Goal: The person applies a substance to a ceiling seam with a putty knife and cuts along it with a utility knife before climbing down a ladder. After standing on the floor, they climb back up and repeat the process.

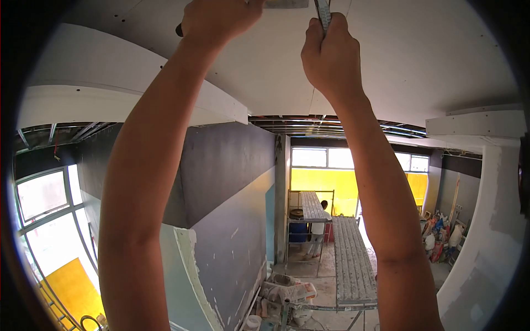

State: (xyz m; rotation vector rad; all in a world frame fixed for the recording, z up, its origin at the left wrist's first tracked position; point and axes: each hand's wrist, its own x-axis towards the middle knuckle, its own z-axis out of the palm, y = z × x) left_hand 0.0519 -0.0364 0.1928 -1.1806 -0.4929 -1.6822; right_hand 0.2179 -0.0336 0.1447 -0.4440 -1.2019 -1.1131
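Observation:
Both my arms reach up to the white ceiling board (265,60). My left hand (218,19), at the top left of centre, is closed round a tool with a dark handle end (179,30). A flat metal blade (287,3) shows at the top edge, just right of that hand; whether it belongs to the same tool is cut off by the frame. My right hand (334,55) is wrapped round a narrow grey tool with a marked edge (323,14), which points up at the ceiling beside a thin seam.
Below stand scaffold planks (353,259) on metal frames. A person (317,229) is near the far scaffold. Buckets and bags (290,289) lie on the floor below; more bags (441,237) are piled at the right. A grey wall (226,193) rises at the left.

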